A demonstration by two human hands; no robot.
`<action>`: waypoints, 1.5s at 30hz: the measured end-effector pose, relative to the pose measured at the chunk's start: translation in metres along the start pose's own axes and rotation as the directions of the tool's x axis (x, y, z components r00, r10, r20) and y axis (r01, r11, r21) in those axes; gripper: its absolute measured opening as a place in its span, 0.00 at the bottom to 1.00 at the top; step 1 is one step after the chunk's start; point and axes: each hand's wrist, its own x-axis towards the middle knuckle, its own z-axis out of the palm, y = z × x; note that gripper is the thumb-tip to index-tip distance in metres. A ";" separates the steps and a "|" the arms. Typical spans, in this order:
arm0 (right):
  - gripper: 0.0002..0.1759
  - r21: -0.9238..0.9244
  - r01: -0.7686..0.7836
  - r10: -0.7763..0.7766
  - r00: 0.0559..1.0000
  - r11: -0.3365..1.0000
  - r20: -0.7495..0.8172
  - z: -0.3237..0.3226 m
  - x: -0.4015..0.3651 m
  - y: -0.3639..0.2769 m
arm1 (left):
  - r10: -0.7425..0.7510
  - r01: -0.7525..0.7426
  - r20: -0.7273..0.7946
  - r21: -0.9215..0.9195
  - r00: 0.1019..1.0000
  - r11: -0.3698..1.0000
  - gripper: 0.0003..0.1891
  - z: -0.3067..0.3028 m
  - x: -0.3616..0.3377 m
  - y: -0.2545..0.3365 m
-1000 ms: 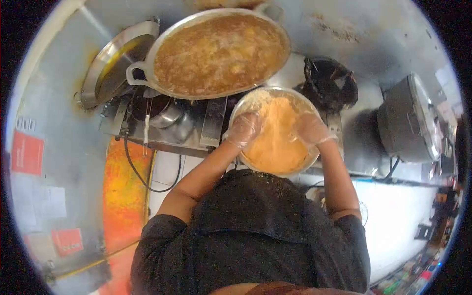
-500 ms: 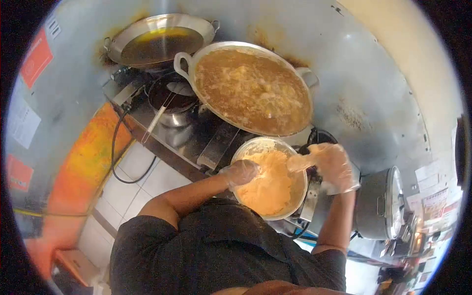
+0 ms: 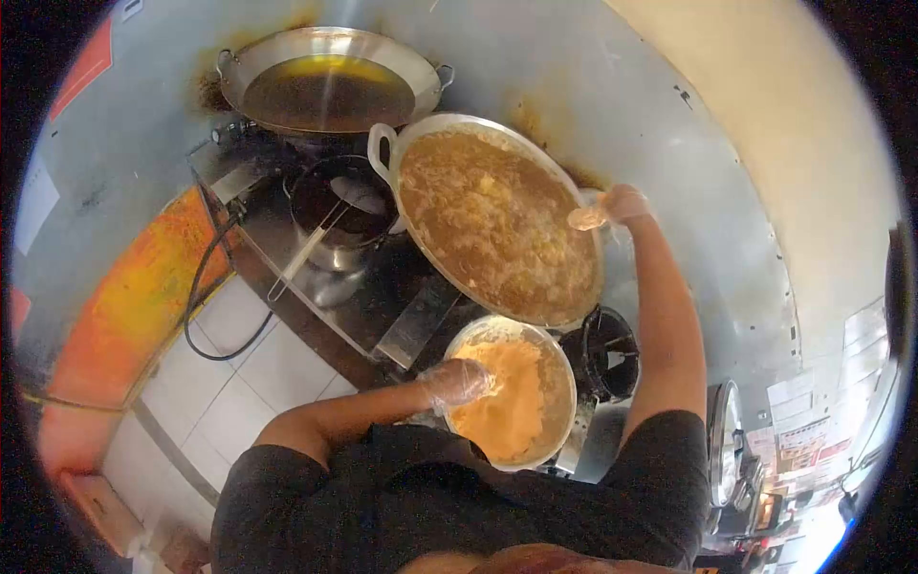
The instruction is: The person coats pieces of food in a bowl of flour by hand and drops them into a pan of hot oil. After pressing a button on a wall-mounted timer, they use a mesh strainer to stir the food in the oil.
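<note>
Both my hands wear clear plastic gloves. My right hand is closed on a flour-coated piece of food, holding it at the right rim of a big wok. Bubbling brown oil fills the wok, with several pieces frying in it. My left hand reaches over the left rim of a metal bowl. Its floured fingers are curled together above the pale orange flour; whether they hold anything is hidden.
Behind stands a second wok with dark oil. A strainer lies across a dark pot at left, its handle sticking out towards me. Right of the bowl is a black burner. A black hose hangs at the left edge.
My right hand has moved from above the flour bowl up to the wok's right rim, carrying the coated piece. My left hand stays at the bowl. The camera view has shifted.
</note>
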 end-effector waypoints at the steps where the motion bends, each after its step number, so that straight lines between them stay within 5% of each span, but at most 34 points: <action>1: 0.16 -0.097 0.047 -0.044 0.998 0.994 0.032 0.020 0.026 0.001 | -0.031 0.033 0.053 -0.036 0.998 0.999 0.13 -0.002 0.000 0.001; 3: 0.14 -0.113 0.055 -0.043 0.994 0.992 0.103 0.024 0.045 -0.026 | -0.018 0.020 0.031 -0.059 0.999 0.998 0.14 0.006 -0.005 0.000; 5: 0.12 -0.125 0.062 -0.043 0.988 0.990 0.149 0.026 0.066 -0.047 | 0.096 -0.120 -0.225 -0.095 0.970 0.988 0.12 0.015 -0.009 -0.004; 6: 0.12 -0.073 0.017 -0.011 0.996 0.997 0.091 0.041 0.080 -0.052 | 0.022 -0.031 -0.071 -0.119 0.997 0.992 0.10 -0.001 -0.006 0.004; 9: 0.11 -0.060 -0.006 0.008 1.000 0.998 0.026 0.046 0.093 -0.070 | 0.027 -0.027 -0.001 -0.019 1.000 0.999 0.09 -0.001 -0.005 0.000; 11: 0.12 -0.013 -0.066 0.066 0.997 0.998 0.034 0.017 0.072 -0.082 | 0.080 -0.081 -0.057 -0.005 0.995 0.997 0.08 0.024 -0.004 -0.017; 13: 0.13 -0.198 -0.043 0.058 0.996 0.979 0.071 0.000 0.080 -0.076 | 0.077 -0.078 -0.051 -0.023 0.996 0.997 0.07 0.016 -0.003 -0.013; 17: 0.14 -0.057 -0.032 0.029 0.998 0.998 -0.057 -0.082 0.063 -0.044 | 0.094 -0.095 -0.048 -0.026 0.994 0.995 0.12 0.003 -0.003 0.005; 20: 0.14 -0.122 -0.028 0.013 0.993 0.992 -0.121 -0.130 0.036 -0.015 | 0.184 -0.177 -0.011 0.222 0.983 0.959 0.13 -0.013 0.001 0.034; 22: 0.11 -0.004 -0.031 0.028 0.948 1.000 -0.318 -0.166 -0.016 -0.012 | 0.593 -0.510 -0.251 0.326 0.765 0.796 0.11 -0.021 0.015 0.058; 27: 0.11 -0.119 0.209 -0.235 0.726 0.971 -0.647 -0.166 -0.144 0.021 | 0.507 -0.520 -0.238 0.009 0.828 0.854 0.13 -0.115 0.048 0.122; 29: 0.11 -0.185 0.203 -0.274 0.747 0.962 -0.605 -0.184 -0.216 0.002 | 0.728 -0.639 -0.232 0.359 0.645 0.680 0.11 -0.164 0.069 0.128; 31: 0.11 -0.251 0.237 -0.344 0.693 0.939 -0.634 -0.162 -0.262 0.008 | 0.429 -0.427 0.030 0.193 0.903 0.884 0.09 -0.218 0.083 0.143; 33: 0.09 -0.074 0.223 -0.227 0.809 0.972 -0.542 -0.150 -0.305 -0.004 | 0.403 -0.356 -0.083 0.333 0.912 0.873 0.08 -0.245 0.096 0.118; 35: 0.12 0.266 0.015 0.072 0.947 0.964 -0.314 -0.133 -0.342 -0.023 | 0.402 -0.278 -0.211 0.445 0.891 0.851 0.07 -0.273 0.113 0.083; 36: 0.14 0.405 -0.095 0.194 0.958 0.909 -0.213 -0.122 -0.360 -0.032 | 0.209 -0.108 -0.163 0.479 0.964 0.871 0.08 -0.287 0.123 0.069; 38: 0.15 0.534 -0.104 0.241 0.951 0.839 -0.194 -0.085 -0.399 -0.042 | -0.015 0.057 -0.064 0.726 0.998 0.685 0.11 -0.312 0.142 0.026; 41: 0.12 0.549 -0.138 0.178 0.984 0.824 -0.019 -0.047 -0.456 -0.050 | -0.116 -0.055 0.081 0.976 0.990 0.213 0.17 -0.338 0.151 0.015; 43: 0.11 0.637 -0.225 0.263 0.964 0.737 0.036 -0.021 -0.485 -0.062 | -0.231 -0.007 0.054 0.980 0.971 0.200 0.17 -0.340 0.166 -0.009; 45: 0.09 0.856 -0.357 0.521 0.844 0.374 0.125 0.003 -0.514 -0.073 | -0.343 0.037 0.024 0.984 0.939 0.172 0.17 -0.339 0.177 -0.040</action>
